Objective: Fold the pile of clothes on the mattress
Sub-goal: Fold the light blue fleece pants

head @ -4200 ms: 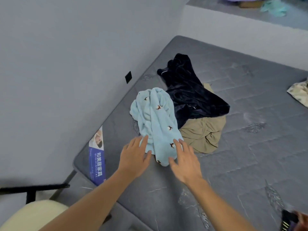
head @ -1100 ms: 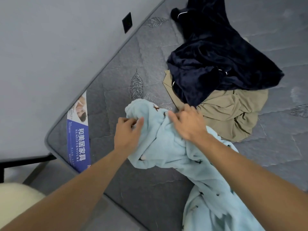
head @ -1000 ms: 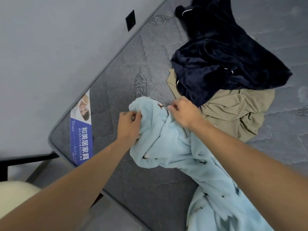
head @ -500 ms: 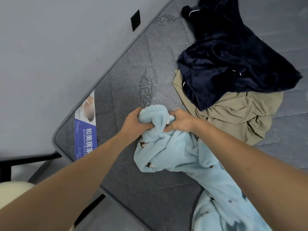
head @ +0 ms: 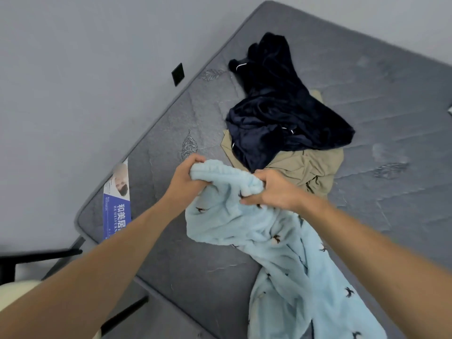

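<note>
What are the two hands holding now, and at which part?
Both the left hand and right hand grip the light blue fleece garment along its bunched upper edge.

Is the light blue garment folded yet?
Not folded. The blue garment trails crumpled across the mattress, bunched where both hands grip it.

A pale blue fleece garment dotted with small dark motifs, lower right; a navy garment over a tan one, centre; a grey quilted mattress with leaf stitching.
</note>
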Demonstrator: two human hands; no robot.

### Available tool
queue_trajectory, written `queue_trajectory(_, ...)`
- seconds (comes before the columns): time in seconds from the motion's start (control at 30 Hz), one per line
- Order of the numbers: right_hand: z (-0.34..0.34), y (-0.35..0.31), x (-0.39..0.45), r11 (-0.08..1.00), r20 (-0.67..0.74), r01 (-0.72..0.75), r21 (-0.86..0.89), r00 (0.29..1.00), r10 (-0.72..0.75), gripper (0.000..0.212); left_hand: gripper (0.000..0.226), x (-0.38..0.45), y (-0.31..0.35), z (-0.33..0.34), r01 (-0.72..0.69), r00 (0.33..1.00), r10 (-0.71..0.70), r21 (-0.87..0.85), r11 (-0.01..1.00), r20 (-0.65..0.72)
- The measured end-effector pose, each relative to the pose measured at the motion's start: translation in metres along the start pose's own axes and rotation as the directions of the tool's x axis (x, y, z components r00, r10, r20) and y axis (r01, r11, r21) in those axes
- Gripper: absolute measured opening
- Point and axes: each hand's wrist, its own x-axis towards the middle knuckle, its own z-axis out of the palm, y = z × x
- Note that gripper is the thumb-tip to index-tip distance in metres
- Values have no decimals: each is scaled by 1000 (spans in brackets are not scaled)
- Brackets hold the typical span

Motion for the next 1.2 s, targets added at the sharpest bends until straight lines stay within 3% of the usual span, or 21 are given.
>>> queue_trajectory(0.07, -25, -14, -42, 992, -28, 35, -123, 999, -39, 39, 32, -7, 42, 1, -41, 999, 38, 66, 997, 36)
queue_trajectory(0.17, -63, -38, -112, 983, 1, 29, -183, 1000, -30, 25, 37, -28, 114, 8, -114, 984, 100, 94, 989, 148)
queue_trajectory(0.23, -84, -52, -159, 967, -1, -4, -253, 1000, 4, 33, 40, -47, 168, 17, -180, 960, 152, 102, 978, 233)
queue_trajectory(0.3, -103, -67, -204, 936, -58, -15, -353, 998, -6, 41, 36, -65, 222, 28, -226, 932, 180, 113, 968, 316)
queue_trajectory(0.47, -155, -113, -323, 902, -279, -37, -429, 956, -94, 22, 26, -109, 341, 45, -346, 867, 232, 197, 918, 441)
queue_trajectory(0.57, -187, -136, -394, 871, -312, -64, -487, 944, -105, 27, 29, -134, 411, 51, -415, 840, 291, 197, 888, 458)
queue_trajectory(0.8, -260, -162, -544, 719, -424, -260, -644, 904, -52, 39, 9, -186, 555, 45, -482, 838, 410, 136, 865, 361)
queue_trajectory(0.9, -295, -190, -597, 712, -499, -269, -648, 857, -131, 33, 25, -203, 603, 44, -546, 797, 456, 151, 824, 395)
queue_trajectory(1.0, -331, -221, -635, 705, -577, -268, -656, 781, -240, 34, 22, -222, 649, 45, -596, 744, 475, 146, 790, 470)
queue_trajectory(1.07, -351, -238, -653, 688, -609, -276, -671, 734, -299, 29, 32, -235, 675, 46, -620, 715, 478, 146, 771, 510)
queue_trajectory(1.2, -368, -265, -681, 666, -618, -265, -697, 693, -372, 33, 40, -247, 707, 45, -654, 706, 515, 170, 737, 487)
